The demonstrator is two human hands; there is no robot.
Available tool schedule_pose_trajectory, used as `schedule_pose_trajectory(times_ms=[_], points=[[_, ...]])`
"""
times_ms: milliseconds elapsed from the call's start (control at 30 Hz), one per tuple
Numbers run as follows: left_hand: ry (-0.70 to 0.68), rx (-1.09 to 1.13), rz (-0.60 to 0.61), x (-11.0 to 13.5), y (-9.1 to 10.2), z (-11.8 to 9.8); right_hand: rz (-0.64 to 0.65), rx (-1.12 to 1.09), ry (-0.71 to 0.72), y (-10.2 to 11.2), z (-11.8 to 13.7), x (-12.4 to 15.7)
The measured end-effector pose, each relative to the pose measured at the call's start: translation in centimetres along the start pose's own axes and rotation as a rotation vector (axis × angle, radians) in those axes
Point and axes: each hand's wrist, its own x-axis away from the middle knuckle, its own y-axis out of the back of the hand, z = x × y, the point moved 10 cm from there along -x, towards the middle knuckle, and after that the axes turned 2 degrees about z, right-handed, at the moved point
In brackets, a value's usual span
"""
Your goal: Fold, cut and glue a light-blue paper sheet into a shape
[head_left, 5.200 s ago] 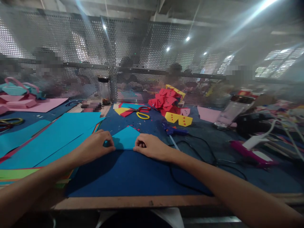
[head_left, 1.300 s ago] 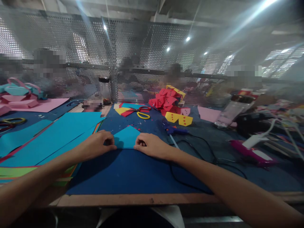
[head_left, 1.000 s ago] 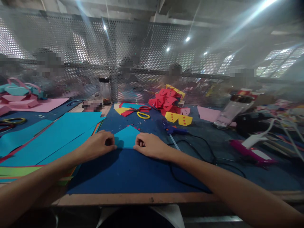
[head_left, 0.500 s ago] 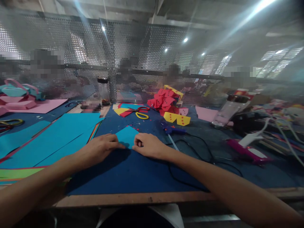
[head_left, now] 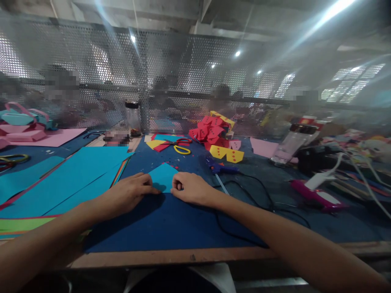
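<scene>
A small piece of blue paper (head_left: 164, 179) with a pointed top lies on the blue table mat between my hands. At its lower left, my left hand (head_left: 130, 190) grips the edge, fingers bent and fingertips pressed down on it. My right hand (head_left: 192, 188) is closed on its right side, thumb and curled fingers together at the corner. Part of the paper's edges is hidden under the fingers. Just beyond it are scissors (head_left: 182, 149) with red and yellow handles, resting on red, yellow and blue paper scraps.
Large blue sheets (head_left: 76, 175) are stacked on the left. A blue glue gun (head_left: 221, 167) with a black cord lies to the right, before a pile of red paper pieces (head_left: 210, 130). A clear jar (head_left: 133, 119) stands near the mesh partition (head_left: 177, 53). A magenta power strip (head_left: 317, 197) sits far right.
Both hands stay on the blue paper in almost the same place. The left fingers have shifted very slightly at its lower edge; the view has moved a little.
</scene>
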Motion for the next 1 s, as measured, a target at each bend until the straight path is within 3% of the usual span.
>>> schedule_pose_trajectory(times_ms=[600, 867, 1000], points=[[-0.005, -0.157, 0.045, -0.36, -0.61, -0.71, 0.048, -0.009, 0.02, 0.04, -0.65, 0.01], [-0.01, -0.186, 0.047, -0.31, -0.83, -0.79, 0.144, -0.165, 0.057, 0.57, -0.55, -0.11], [-0.005, -0.181, 0.04, -0.25, -0.88, -0.68, 0.124, -0.143, -0.001, 0.79, -0.93, 0.35]])
